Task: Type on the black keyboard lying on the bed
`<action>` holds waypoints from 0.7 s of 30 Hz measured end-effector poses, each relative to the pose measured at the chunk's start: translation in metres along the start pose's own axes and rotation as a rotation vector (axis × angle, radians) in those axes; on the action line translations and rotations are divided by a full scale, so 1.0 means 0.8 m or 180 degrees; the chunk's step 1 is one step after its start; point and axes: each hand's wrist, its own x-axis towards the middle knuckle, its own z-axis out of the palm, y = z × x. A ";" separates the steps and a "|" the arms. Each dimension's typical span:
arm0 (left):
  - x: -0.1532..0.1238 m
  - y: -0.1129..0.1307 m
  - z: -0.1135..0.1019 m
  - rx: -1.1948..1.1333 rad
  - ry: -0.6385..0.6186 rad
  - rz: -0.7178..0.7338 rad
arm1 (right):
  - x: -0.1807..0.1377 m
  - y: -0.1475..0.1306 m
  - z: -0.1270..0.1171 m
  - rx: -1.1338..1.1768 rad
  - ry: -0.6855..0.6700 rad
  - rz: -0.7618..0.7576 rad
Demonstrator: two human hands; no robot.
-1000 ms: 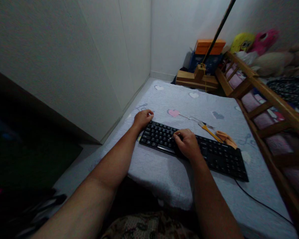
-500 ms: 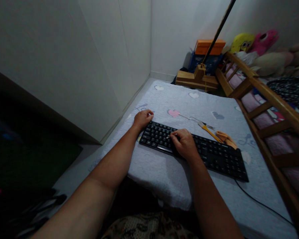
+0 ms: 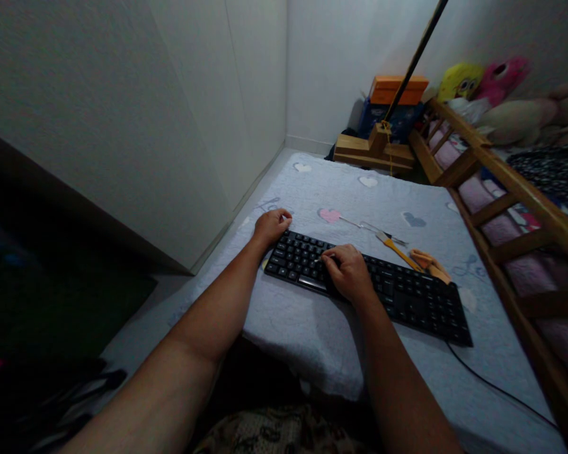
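Note:
A black keyboard (image 3: 407, 306) lies at a slant on the cloth-covered table. My left hand (image 3: 271, 227) is at its far left corner, fingers curled in against the edge. Over the letter keys, my right hand (image 3: 349, 268) pinches a thin cotton swab (image 3: 317, 260) between thumb and fingers. The swab's white tip points left, down at the keys; the rest of it is hidden by the fingers. Behind the keyboard lie a brush with a yellow handle (image 3: 400, 253) and a folded orange-brown cloth (image 3: 430, 263).
Thin metal tools (image 3: 366, 227) lie beyond the keyboard, on the heart-patterned cover (image 3: 312, 334). The keyboard's cable (image 3: 502, 391) runs off to the right. A wooden bed rail (image 3: 525, 195) borders the table's right side, and a pale panel (image 3: 218, 126) stands to the left.
My right hand has shifted very slightly left over the keys, with the swab tip moving along. The left hand and the keyboard stay where they were.

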 end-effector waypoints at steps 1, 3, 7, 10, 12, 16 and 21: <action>0.000 0.000 0.000 0.0001 0.0008 0.0002 | 0.000 0.000 0.000 0.0013 0.0007 0.0001; 0.000 -0.001 0.001 0.0010 0.0024 0.0018 | 0.000 0.000 0.000 0.0032 0.0029 0.0008; 0.001 -0.002 0.001 0.0025 0.0014 0.0035 | 0.001 0.001 0.001 -0.0005 0.0078 0.0054; 0.001 -0.002 0.000 0.0027 -0.0014 0.0024 | 0.002 0.002 0.003 -0.0058 0.0105 0.0100; 0.001 -0.002 0.000 0.0036 -0.0022 0.0013 | 0.002 0.002 0.003 -0.0094 0.0114 0.0126; 0.002 -0.003 0.001 0.0062 -0.0031 -0.0019 | 0.003 0.002 0.003 -0.0165 0.0117 0.0154; 0.001 -0.002 0.001 0.0069 -0.0046 -0.0025 | 0.002 -0.002 -0.001 -0.0112 0.0056 0.0138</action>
